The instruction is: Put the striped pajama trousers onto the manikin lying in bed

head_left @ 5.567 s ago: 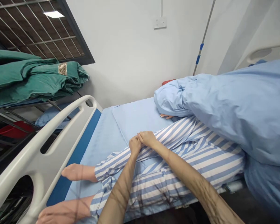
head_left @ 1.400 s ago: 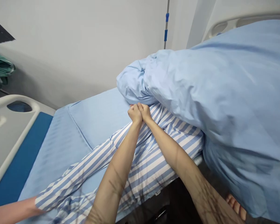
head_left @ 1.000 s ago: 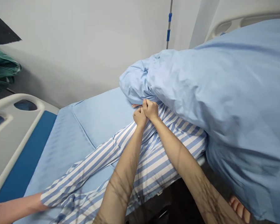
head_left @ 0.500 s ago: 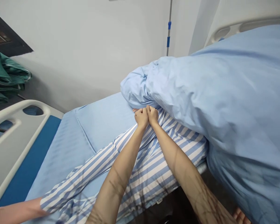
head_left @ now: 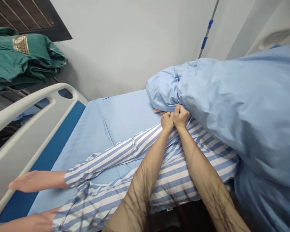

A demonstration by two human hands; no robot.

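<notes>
A figure in blue-and-white striped trousers [head_left: 111,158] lies on a hospital bed, the upper body hidden under a light blue quilt [head_left: 232,103]. My left hand [head_left: 167,121] and my right hand [head_left: 181,116] are both closed into fists, side by side and touching. They rest on the upper thigh of the far leg, right at the quilt's edge. Nothing shows inside either fist. A bit of the lying figure's hand [head_left: 159,111] peeks out beside them. Two bare feet [head_left: 31,180] point toward the footboard.
The white and blue footboard [head_left: 26,129] closes the bed at the left. A light blue sheet [head_left: 120,109] covers the mattress. Folded green cloth [head_left: 21,61] is stacked on a rack at the far left. A metal pole [head_left: 207,29] with blue clips stands against the wall.
My fists have gone from the far leg's knee up the thigh to the quilt's edge and stay there, shifting slightly against each other. My view has swung left, showing the feet and footboard.
</notes>
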